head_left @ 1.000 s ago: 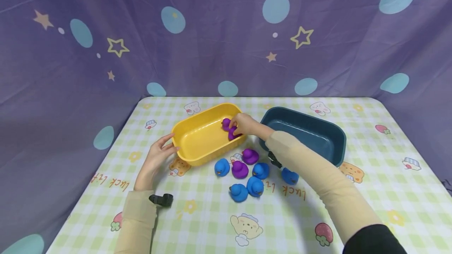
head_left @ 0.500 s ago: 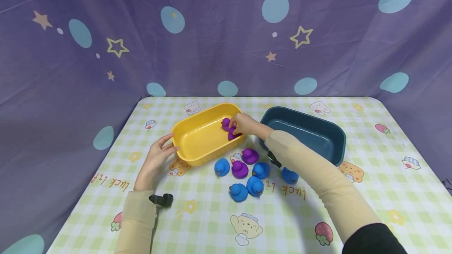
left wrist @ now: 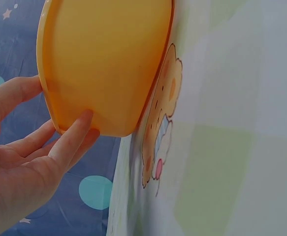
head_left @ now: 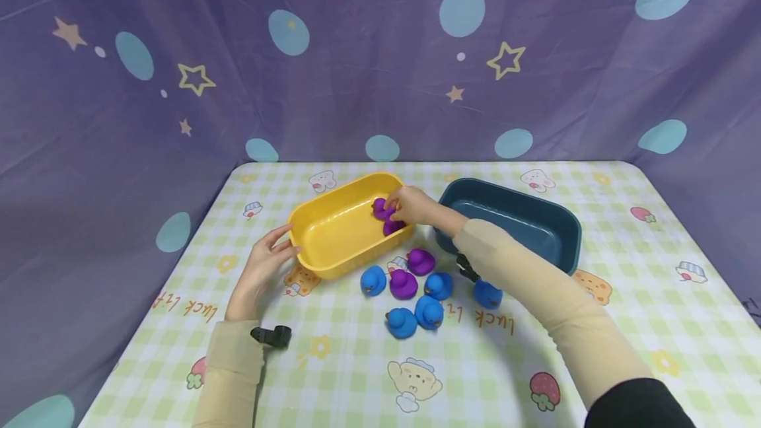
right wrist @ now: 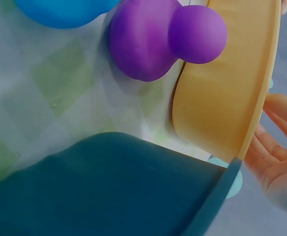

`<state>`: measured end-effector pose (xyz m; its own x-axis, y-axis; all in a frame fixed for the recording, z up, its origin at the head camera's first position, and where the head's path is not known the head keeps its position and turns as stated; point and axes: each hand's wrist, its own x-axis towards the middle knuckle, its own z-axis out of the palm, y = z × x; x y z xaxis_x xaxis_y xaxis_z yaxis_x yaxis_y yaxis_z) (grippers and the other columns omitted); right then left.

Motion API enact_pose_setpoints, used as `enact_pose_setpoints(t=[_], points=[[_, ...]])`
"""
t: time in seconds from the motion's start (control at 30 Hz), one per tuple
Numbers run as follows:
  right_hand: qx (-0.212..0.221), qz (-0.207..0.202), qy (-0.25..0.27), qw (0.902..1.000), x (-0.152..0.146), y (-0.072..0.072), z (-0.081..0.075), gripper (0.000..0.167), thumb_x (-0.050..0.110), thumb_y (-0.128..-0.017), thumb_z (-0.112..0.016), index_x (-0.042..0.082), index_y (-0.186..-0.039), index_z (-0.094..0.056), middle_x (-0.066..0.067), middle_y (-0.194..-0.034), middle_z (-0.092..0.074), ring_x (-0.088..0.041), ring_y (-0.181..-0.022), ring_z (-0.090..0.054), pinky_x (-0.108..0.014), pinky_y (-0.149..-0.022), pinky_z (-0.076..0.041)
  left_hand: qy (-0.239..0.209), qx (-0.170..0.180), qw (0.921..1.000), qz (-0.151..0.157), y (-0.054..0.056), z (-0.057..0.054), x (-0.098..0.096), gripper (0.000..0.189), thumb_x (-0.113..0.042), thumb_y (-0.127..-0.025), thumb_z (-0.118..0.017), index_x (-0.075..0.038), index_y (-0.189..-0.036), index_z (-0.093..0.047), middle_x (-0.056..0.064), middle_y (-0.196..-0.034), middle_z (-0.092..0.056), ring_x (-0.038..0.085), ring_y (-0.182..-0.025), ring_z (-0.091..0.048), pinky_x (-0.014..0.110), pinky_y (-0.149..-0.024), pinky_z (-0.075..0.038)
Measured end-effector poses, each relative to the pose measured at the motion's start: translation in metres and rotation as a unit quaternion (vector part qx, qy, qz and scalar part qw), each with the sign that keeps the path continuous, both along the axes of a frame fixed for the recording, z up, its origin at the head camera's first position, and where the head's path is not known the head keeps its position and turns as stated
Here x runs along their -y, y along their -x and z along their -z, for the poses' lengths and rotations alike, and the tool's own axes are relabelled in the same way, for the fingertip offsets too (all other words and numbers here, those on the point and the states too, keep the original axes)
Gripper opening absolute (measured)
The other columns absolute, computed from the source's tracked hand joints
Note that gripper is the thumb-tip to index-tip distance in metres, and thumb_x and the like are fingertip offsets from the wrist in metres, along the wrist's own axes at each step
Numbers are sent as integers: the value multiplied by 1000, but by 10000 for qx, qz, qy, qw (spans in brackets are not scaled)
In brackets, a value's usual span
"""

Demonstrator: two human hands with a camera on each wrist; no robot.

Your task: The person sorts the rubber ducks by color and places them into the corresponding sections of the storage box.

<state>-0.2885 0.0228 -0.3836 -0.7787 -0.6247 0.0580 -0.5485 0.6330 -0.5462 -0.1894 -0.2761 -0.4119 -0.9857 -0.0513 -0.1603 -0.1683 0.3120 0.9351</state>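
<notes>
In the head view my left hand rests its extended fingers against the left end of a yellow basin. The left wrist view shows the fingertips touching the outer wall and rim. My right hand reaches over the basin's right end, with thumb and fingers right above two purple rubber ducks inside. In the right wrist view the fingertips are hidden behind the rim. Two more purple ducks sit on the table before the basin, among several blue rubber ducks.
A dark teal basin stands right of the yellow one, partly under my right forearm. One blue duck sits beside that sleeve, apart from the group. A checked cloth covers the table, and a purple curtain hangs behind it.
My right hand has shifted slightly up and to the right off the purple ducks, which stay in the yellow basin. My left hand has kept its place.
</notes>
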Motion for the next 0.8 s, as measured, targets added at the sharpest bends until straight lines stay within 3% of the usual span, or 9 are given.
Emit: enact_pose_setpoints(t=[0.3, 0.8], points=[[-55, -182, 378, 9991, -7, -6, -3, 21, 4, -76, -66, -3, -96, -65, -13, -94, -65, -22, -82, -60, -23, -67, -50, 18, -10, 10000, 13, 0, -2, -2, 61, -8, -82, -58, -7, -137, -30, 9, -146, -18, 29, -122, -39, 38, -99, -33], [-112, -578, 848, 9947, -24, -27, -15, 20, 3, -77, -65, -6, -96, -64, -17, -95, -63, -28, -86, -60, -33, -76, -50, 28, -49, 10000, 72, 0, 0, 0, 62, -10, -82, -60, -7, -137, -31, 9, -144, -22, 28, -121, -41, 36, -98, -34]])
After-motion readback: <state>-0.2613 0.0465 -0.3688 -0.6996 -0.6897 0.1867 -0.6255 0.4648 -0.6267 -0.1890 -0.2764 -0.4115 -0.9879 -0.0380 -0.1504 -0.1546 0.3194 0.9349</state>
